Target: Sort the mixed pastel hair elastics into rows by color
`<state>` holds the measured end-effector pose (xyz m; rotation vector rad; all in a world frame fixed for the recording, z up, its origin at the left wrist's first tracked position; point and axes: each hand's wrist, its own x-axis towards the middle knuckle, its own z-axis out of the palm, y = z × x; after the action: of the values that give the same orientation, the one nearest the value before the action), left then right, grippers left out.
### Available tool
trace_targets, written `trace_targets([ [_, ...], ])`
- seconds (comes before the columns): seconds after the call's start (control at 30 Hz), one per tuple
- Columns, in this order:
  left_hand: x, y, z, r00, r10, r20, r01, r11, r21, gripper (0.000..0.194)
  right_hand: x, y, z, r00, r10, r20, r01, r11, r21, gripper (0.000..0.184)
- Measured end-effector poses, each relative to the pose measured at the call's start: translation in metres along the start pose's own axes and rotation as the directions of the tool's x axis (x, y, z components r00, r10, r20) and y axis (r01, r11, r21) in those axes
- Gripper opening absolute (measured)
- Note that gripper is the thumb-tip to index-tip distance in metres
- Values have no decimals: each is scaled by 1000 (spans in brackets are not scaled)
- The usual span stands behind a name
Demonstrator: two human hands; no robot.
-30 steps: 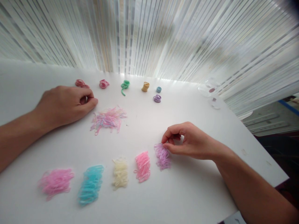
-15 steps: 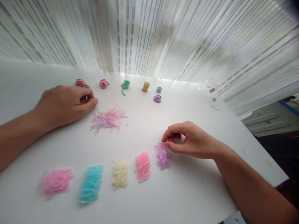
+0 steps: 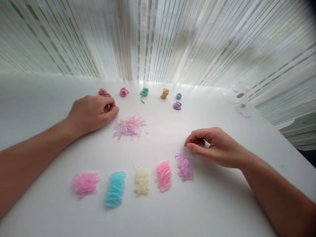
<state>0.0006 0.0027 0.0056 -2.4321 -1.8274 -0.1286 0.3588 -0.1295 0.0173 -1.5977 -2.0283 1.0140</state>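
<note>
My left hand (image 3: 92, 113) rests on the white table (image 3: 222, 197), its fingers curled shut beside a mixed pile of thin coloured elastic bands (image 3: 128, 126). Whether it holds anything is hidden. My right hand (image 3: 217, 144) hovers just above and right of a purple band pile (image 3: 184, 166), thumb and forefinger pinched together with nothing visible between them. In a row along the near side lie sorted piles: pink (image 3: 85, 183), blue (image 3: 115, 189), cream (image 3: 142, 179) and bright pink (image 3: 164, 175).
Thicker hair ties sit in small groups at the back: red (image 3: 103, 92), pink (image 3: 123, 92), green (image 3: 144, 92), tan (image 3: 164, 93), blue (image 3: 178, 96) and purple (image 3: 177, 105). Clear round lids (image 3: 238, 98) lie at the far right. Striped blinds stand behind the table.
My right hand has lifted up and right, off the purple pile it was touching. The camera view has shifted, so everything sits further right. My left hand has stayed put.
</note>
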Motion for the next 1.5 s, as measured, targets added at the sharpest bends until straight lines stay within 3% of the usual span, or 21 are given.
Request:
trace_targets([
  [0.4, 3, -3, 2, 1000, -10, -5, 10, 999, 32, 37, 4, 1, -2, 999, -31, -42, 30, 999, -16, 21],
  [0.63, 0, -1, 2, 1000, -5, -11, 5, 1000, -31, 37, 5, 4, -1, 997, -41, -71, 39, 999, -24, 27],
  [0.83, -1, -1, 2, 1000, 2, -18, -4, 994, -108, 34, 10, 14, 3, 980, -10, -199, -2, 998, -64, 37],
  [1.03, -1, -6, 9, 998, 41, -51, -49, 985, -167, 34, 22, 16, 7, 953, 48, -298, -43, 999, 24, 40],
  [1.17, -1, -7, 9, 998, 41, -43, -49, 978, -204, 32, 37, 0, 5, 969, 51, -240, -53, 999, -2, 40],
  [1.3, -2, -6, 8, 998, 43, -37, -50, 976, -210, 33, 66, -25, 3, 980, -57, -192, 42, 996, -81, 32],
  [1.5, -2, -7, 10, 998, 40, -46, -49, 974, -220, 32, 124, -43, 25, 960, -157, -234, 166, 986, 17, 22],
])
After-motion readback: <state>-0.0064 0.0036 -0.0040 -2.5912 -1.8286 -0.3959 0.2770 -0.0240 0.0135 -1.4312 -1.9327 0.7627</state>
